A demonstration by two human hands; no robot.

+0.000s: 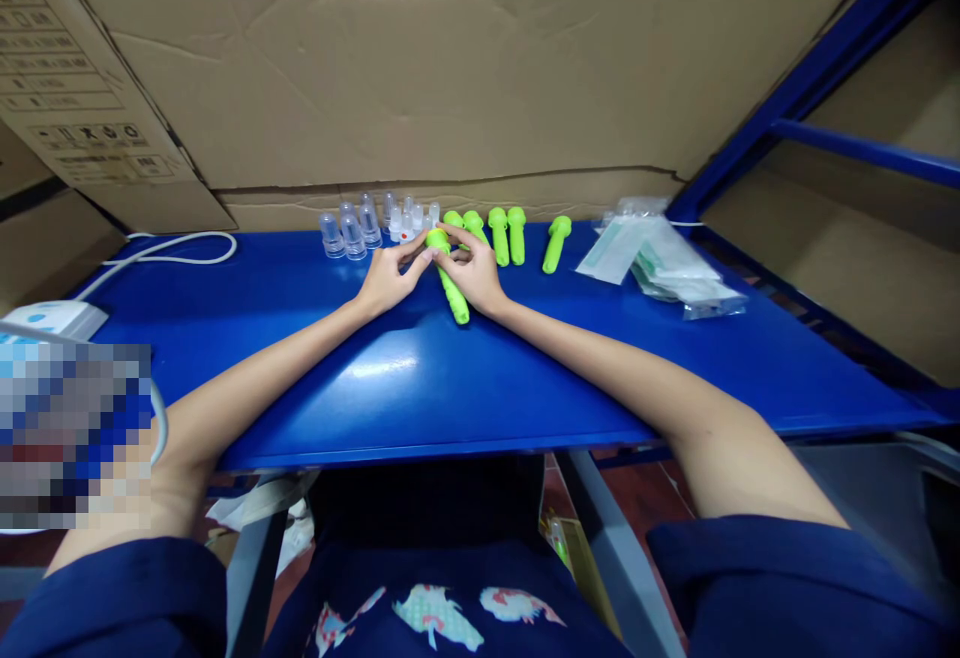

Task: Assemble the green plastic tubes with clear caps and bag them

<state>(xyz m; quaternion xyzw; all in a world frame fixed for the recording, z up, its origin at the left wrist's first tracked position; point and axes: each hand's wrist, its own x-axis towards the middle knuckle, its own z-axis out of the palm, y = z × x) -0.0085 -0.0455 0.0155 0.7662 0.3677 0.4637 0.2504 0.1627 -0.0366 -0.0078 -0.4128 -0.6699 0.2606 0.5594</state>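
Note:
Over the blue table, both my hands meet at a lime-green flashlight-shaped plastic piece [454, 300], its narrow end tilted toward me. My right hand [478, 275] is closed around its upper part. The fingers of my left hand [390, 278] pinch at its wide head; exactly what the fingertips press on there is hidden. Behind my hands stand small white plastic parts [407, 218], one with a red spot. To their left are several clear plastic cups or caps [352, 233]. More lime-green pieces of the same shape [499, 236] lie in a row behind and right of my right hand.
Clear plastic bags with pale green-and-white packets [667, 256] lie at the right. A white power strip [56, 320] and its cable [169, 248] are at the left. Cardboard [420, 68] walls the back of the blue table [322, 398]; a blue metal frame [787, 88] rises at right.

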